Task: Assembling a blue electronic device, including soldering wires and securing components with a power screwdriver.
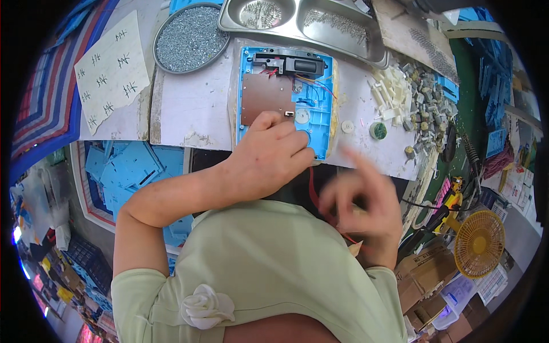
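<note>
A blue plastic housing (324, 114) lies on the worktable in front of me. Inside it are a brown circuit board (267, 94), a black module (304, 67) along the far end and thin coloured wires. My left hand (271, 154) rests over the board's near edge with its fingers curled in. What those fingers hold, if anything, is hidden beneath them. To the right of the housing and nearer to me, my right hand (363, 200) is smeared by motion, so its grip does not show. A red cord (313, 186) hangs between the two hands.
A round tray of screws (191, 39) stands at the far left, beside a steel tray (337, 31) with small metal parts. White plastic pieces (392, 91) and grey parts (426, 100) are heaped on the right. Blue panels (128, 166) fill a crate at left; a yellow fan (479, 244) stands lower right.
</note>
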Tool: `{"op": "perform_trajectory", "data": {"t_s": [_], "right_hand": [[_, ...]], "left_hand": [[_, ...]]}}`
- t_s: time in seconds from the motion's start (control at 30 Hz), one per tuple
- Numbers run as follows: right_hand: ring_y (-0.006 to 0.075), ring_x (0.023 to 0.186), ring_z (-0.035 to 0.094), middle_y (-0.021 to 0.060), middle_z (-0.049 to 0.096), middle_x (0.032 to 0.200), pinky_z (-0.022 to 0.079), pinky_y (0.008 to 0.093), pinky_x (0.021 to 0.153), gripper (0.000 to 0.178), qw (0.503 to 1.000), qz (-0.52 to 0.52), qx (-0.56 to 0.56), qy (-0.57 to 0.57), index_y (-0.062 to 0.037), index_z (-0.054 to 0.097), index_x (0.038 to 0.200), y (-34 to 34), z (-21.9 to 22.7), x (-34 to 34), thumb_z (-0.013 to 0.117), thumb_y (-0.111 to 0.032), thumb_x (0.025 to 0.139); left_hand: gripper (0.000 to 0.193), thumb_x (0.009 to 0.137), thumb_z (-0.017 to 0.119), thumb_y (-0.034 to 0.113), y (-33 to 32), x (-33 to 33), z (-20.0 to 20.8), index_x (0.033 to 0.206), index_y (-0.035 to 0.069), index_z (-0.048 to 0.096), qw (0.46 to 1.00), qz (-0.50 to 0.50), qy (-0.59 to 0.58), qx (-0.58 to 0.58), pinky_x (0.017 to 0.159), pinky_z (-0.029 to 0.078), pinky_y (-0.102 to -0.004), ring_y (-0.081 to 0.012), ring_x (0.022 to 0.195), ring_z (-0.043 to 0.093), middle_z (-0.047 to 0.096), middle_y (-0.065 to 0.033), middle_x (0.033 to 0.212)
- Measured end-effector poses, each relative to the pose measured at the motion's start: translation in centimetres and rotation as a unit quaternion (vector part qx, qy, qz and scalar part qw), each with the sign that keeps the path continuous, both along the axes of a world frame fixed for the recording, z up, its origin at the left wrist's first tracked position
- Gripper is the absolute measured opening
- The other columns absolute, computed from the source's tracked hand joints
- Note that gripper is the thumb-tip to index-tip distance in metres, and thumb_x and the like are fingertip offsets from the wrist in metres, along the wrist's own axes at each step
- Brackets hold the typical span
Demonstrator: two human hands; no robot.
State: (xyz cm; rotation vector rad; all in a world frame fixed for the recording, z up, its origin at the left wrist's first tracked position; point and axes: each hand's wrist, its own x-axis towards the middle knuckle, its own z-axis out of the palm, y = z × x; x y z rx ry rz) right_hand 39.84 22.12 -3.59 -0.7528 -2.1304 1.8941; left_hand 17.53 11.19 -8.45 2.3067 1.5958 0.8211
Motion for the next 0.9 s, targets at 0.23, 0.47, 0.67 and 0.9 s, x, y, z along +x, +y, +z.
{"op": "perform_trajectory", "data": {"t_s": [0.23,0.47,0.67,0.9], "right_hand": [[0.0255,0.095,0.053,0.0002,0.063,0.097,0.040,0.0456,0.088,0.038,0.874,0.071,0.479,0.032,-0.0102,0.075,0.105,-0.3,-3.7,-5.6,0.081,-0.032,0.074],[0.0241,0.092,0.057,0.0023,0.063,0.091,0.041,0.0423,0.086,0.027,0.865,0.053,0.492,0.086,-0.0059,0.073,0.099,-3.5,-5.0,-9.7,0.079,-0.018,0.076],[0.0229,0.088,0.058,0.0022,0.064,0.089,0.041,0.0421,0.084,0.028,0.871,0.050,0.479,0.093,-0.0083,0.071,0.096,-4.7,-5.2,-10.4,0.082,-0.019,0.073],[0.0224,0.086,0.060,0.0011,0.068,0.093,0.039,0.0417,0.083,0.036,0.874,0.029,0.470,0.121,-0.0127,0.070,0.100,-4.6,-6.4,-10.0,0.088,-0.021,0.070]], "left_hand": [[0.030,0.075,0.081,0.014,-4.1,-2.7,-0.8,0.102,0.010,0.071,0.996,0.031,-0.045,0.075,0.067,0.045,-0.0371,-0.0214,0.076,0.061,0.066,-0.0017,0.092],[0.019,0.078,0.079,0.009,-8.1,-4.5,-1.3,0.083,0.011,0.061,0.992,0.119,-0.024,-0.048,0.050,0.042,-0.0390,-0.0271,0.058,0.058,0.055,-0.0052,0.070],[0.017,0.078,0.076,0.015,-10.9,-2.2,-4.2,0.089,0.010,0.065,0.990,0.047,-0.068,-0.118,0.057,0.047,-0.0388,-0.0239,0.066,0.061,0.059,-0.0045,0.081],[0.016,0.080,0.074,0.016,-10.9,-5.4,-2.4,0.092,0.009,0.065,0.992,-0.004,-0.064,-0.109,0.060,0.047,-0.0363,-0.0257,0.069,0.061,0.059,-0.0046,0.081]]}}
